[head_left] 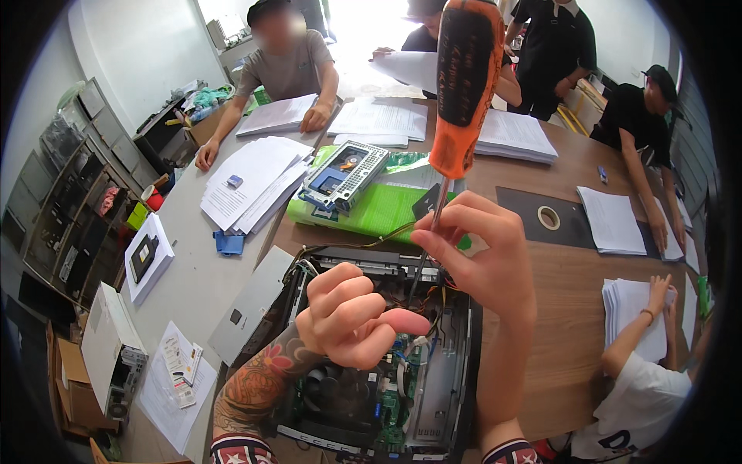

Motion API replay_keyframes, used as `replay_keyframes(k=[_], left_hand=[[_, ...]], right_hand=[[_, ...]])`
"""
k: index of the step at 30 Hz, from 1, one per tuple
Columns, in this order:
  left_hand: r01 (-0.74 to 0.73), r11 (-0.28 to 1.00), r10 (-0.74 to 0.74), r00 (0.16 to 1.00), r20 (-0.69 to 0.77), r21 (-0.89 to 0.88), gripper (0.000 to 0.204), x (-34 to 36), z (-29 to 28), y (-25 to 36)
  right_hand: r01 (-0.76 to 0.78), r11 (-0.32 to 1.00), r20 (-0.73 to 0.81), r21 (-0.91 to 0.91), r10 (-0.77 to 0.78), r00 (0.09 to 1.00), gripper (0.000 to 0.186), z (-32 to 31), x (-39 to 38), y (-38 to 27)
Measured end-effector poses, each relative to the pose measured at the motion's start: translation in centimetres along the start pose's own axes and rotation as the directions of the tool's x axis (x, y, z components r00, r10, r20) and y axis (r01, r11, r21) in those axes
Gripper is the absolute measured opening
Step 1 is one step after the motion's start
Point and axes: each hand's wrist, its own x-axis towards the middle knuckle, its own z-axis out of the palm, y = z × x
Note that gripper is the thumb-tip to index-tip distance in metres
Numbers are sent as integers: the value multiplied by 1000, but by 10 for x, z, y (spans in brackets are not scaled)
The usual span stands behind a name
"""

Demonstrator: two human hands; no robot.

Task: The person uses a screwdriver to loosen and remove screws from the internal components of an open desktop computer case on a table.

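My right hand (483, 247) pinches the metal shaft of a screwdriver (468, 85) with an orange and black handle. The tool stands nearly upright, handle up, its lower end reaching into an opened black computer case (456, 371). My left hand (355, 317) is over the case, left of the shaft, its fingers curled in and one digit stretched toward the shaft; I see nothing in it. Inside the case are a green circuit board (396, 390), a dark round fan (326, 389) and coloured cables. My left hand and forearm hide part of the interior.
Beyond the case, a metal drive bracket (345, 176) rests on a green package (386, 207). Paper stacks (259, 182) and a tape roll (548, 218) lie on the tables. Another computer case (116, 352) stands at left. Several people are around the tables.
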Motion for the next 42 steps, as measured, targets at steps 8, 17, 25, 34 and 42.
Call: replay_keyframes(k=[8,17,25,34,42], left_hand=[[-33,999,33,999,-7,-1,47,3,-2,-3],[-136,987,134,991,30,81,45,3,0,2],[-188,976,190,982,-9,114,43,1,2,13],[-170,984,171,985,-21,58,45,3,0,9],[-23,999,24,999,24,-26,31,2,7,2]], right_hand=[[8,1000,22,-9,-8,1000,11,-1,1,-4],[24,1000,18,0,-24,1000,17,0,1,-1],[22,1000,15,23,-22,1000,16,0,0,-2],[41,999,20,29,-42,999,14,2,2,-4],[33,999,20,26,-33,999,13,3,2,-5]])
